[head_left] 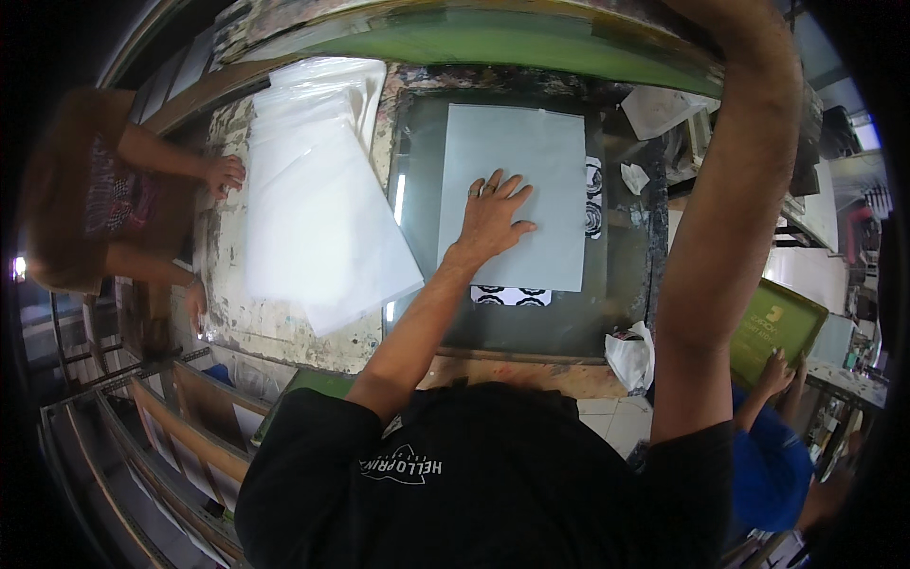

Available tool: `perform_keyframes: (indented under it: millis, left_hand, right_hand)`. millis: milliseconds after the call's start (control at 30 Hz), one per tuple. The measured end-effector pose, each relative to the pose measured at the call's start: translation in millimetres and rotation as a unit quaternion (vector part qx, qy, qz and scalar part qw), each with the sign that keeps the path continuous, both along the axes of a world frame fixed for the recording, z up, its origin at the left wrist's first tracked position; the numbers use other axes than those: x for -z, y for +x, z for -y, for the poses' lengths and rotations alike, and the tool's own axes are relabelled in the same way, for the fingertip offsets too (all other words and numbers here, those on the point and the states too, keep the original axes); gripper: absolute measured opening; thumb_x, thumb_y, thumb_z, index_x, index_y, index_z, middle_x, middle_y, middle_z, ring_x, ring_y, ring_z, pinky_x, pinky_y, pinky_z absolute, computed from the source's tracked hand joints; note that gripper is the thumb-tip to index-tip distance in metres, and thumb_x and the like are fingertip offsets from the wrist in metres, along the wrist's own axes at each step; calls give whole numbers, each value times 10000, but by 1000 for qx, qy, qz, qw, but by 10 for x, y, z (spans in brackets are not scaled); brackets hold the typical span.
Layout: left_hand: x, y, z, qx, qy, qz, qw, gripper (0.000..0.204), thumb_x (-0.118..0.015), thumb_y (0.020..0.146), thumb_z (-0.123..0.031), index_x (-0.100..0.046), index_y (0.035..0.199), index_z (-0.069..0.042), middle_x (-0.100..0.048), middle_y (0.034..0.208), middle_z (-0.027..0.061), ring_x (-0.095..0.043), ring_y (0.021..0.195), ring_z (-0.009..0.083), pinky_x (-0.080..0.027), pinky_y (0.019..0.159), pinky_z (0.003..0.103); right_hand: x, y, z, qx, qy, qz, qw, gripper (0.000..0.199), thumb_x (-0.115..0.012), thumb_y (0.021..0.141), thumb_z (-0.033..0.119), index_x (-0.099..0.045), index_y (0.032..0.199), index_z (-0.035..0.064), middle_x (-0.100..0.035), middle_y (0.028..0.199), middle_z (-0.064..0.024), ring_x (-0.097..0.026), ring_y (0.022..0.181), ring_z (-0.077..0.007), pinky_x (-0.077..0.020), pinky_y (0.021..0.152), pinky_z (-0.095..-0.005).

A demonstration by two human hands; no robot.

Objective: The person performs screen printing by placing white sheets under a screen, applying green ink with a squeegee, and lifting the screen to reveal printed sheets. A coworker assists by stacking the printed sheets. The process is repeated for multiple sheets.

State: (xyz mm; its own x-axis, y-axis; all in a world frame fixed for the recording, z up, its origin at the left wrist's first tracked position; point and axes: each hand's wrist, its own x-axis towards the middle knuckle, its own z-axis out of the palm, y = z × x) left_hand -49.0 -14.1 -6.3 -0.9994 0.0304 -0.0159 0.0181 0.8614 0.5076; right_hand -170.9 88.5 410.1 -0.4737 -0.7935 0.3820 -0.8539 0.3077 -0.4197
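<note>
My left hand (495, 214) lies flat, fingers spread, on a pale grey sheet (540, 152) that rests on the glass bed (427, 218) of a printing table. A black and white patterned print (512, 297) shows under the sheet's near and right edges. My right arm (730, 218) reaches up to the raised green screen frame (512, 43) at the top; the hand itself is out of view.
A stack of clear plastic sheets (318, 209) lies left of the glass on the paint-stained tabletop (275, 327). Another person's hand (226, 174) rests at the table's left edge. At lower right someone in blue holds a green screen (773, 327). Crumpled rags (630, 356) lie near the front edge.
</note>
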Motion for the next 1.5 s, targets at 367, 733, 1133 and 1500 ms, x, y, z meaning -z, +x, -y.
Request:
perform_keyframes:
  millis: [367,733,1133,1500]
  left_hand:
    - [-12,373,96,49,-64,65,995,950,-882,709,-454,-474,1535,-225,-386,1636,52,-205,1562,351,-142,1250,597]
    - [-68,400,59,40,-42,79,995,1184,-879,600,-615,-366,1596,-232,-276,1687,69,-128,1579,361,-94,1255,633]
    - [-23,425,62,45,-50,94,993,1229,-921,581,-530,-334,1605,-188,-249,1695,71,-104,1582,365,-58,1261,634]
    - [3,392,31,38,-49,82,995,1185,-884,610,-574,-354,1599,-193,-254,1694,65,-98,1583,359,-36,1260,640]
  right_hand:
    - [207,-148,41,23,-21,27,999,468,-827,849,418,-787,1005,-22,-765,839,-131,-671,686,-174,-523,655,-312]
    - [226,-63,26,67,-9,60,996,491,-845,829,416,-783,1045,-20,-768,875,-139,-681,722,-183,-534,686,-313]
    - [202,157,29,55,-12,-33,998,510,-833,832,443,-786,1020,-28,-765,851,-150,-684,705,-189,-537,676,-318]
    - [224,-22,38,39,-25,-39,998,538,-811,840,462,-777,1037,-38,-766,878,-169,-702,739,-215,-550,708,-328]
